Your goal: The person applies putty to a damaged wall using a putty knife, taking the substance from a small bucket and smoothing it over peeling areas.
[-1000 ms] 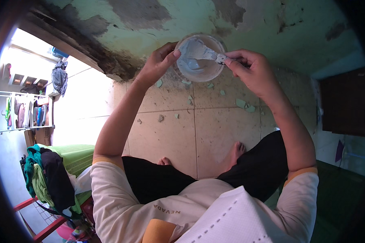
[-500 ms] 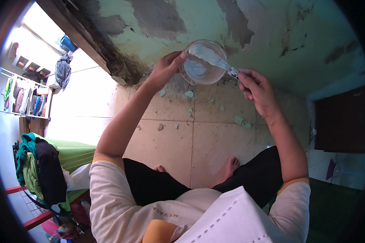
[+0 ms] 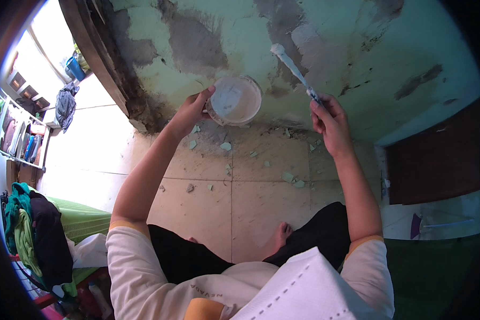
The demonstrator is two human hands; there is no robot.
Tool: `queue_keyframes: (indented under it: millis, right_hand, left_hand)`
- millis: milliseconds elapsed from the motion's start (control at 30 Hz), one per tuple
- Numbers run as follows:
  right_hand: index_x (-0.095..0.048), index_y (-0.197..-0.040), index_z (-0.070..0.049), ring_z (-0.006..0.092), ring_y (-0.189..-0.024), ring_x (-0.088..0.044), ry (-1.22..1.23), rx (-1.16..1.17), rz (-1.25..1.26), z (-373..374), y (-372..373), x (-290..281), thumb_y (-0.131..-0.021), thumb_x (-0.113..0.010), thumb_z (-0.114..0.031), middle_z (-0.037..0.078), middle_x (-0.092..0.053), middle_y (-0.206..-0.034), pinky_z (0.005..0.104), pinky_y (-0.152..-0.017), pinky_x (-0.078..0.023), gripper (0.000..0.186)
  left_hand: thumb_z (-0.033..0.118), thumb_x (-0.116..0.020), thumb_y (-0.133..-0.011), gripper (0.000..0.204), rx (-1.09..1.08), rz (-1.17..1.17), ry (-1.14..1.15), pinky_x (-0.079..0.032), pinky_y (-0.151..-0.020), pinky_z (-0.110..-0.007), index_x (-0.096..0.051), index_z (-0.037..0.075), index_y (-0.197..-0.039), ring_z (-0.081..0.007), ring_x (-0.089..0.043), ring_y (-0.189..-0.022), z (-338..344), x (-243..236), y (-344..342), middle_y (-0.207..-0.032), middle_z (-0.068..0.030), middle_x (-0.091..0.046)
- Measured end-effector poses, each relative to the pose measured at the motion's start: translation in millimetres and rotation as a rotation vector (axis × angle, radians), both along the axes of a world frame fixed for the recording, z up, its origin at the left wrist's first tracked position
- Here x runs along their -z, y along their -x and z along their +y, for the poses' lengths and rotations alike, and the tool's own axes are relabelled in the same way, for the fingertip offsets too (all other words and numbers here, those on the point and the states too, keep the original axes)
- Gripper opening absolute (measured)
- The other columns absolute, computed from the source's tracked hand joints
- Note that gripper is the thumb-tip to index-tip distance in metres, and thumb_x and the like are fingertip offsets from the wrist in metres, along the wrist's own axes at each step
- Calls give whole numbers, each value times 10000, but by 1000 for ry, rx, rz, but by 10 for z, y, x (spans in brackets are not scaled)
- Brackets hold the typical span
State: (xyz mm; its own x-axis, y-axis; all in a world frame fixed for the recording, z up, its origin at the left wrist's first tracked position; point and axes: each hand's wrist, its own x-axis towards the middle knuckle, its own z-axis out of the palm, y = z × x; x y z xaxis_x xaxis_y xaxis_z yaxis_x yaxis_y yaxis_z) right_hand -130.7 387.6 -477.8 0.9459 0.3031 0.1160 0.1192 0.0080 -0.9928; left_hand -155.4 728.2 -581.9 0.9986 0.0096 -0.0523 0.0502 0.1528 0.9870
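Observation:
My left hand (image 3: pixel 192 111) grips the rim of a round plastic tub (image 3: pixel 254 109), tilted so its inside shows white paste (image 3: pixel 230 98). In my right hand (image 3: pixel 329 118) is a putty knife (image 3: pixel 293 68), held by its handle. White paste coats the blade, which points up toward the wall and is apart from the tub. Ahead of both hands stands a green wall (image 3: pixel 245 32) with grey patches (image 3: pixel 194 40) where the paint is gone.
Flakes of green paint (image 3: pixel 288 177) lie on the tiled floor (image 3: pixel 197 200). A damaged wooden door frame (image 3: pixel 93 58) rises at the left. Clothes (image 3: pixel 47 229) hang at the lower left, and a dark brown panel (image 3: pixel 432 160) stands at the right.
The putty knife has come out of the tub and now points up toward the wall. My left hand and the tub have shifted left and slightly down in the view.

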Motion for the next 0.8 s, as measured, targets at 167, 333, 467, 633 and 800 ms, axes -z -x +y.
queue_keyframes:
  millis: [167, 333, 467, 633, 800]
  right_hand:
    - [-680, -1010, -37, 29, -581, -427, 140, 79, -181, -79, -377, -200, -945, -662, -238, -40, -528, -716, 205, -494, -315, 211]
    - [-689, -972, -23, 35, -582, -434, 170, 52, -236, -119, -659, -408, -955, -647, -253, -30, -545, -715, 204, -504, -313, 234]
    - [-680, -921, -23, 38, -559, -415, 67, 50, -246, 209, -715, -551, -961, -639, -266, -32, -536, -688, 209, -499, -292, 249]
    - [-675, -898, -17, 40, -544, -404, 23, -53, -244, 369, -950, -665, -953, -651, -271, -30, -528, -667, 217, -488, -286, 261]
    - [-672, -896, -16, 39, -532, -400, -54, 22, -255, 493, -1219, -691, -945, -665, -277, -13, -562, -704, 222, -470, -285, 266]
  left_hand:
    - [612, -490, -950, 814, 19, -3, -8, -543, -920, -403, -430, -77, -1379, -278, -589, -1128, 25, -58, 23, -1262, -214, -555]
    - [622, -491, -943, 840, 35, 23, -20, -536, -936, -389, -425, -89, -1387, -277, -590, -1134, -7, -130, 46, -1283, -231, -551]
    - [632, -498, -932, 873, 21, 21, -47, -532, -938, -394, -421, -110, -1386, -281, -584, -1147, -5, -205, 82, -1292, -243, -547]
    - [641, -507, -922, 898, 43, 14, -40, -526, -939, -391, -412, -117, -1393, -281, -571, -1167, -50, -261, 76, -1300, -244, -543]
    - [646, -507, -920, 895, 40, 19, -44, -526, -937, -388, -418, -107, -1395, -280, -572, -1161, -46, -250, 74, -1306, -239, -539]
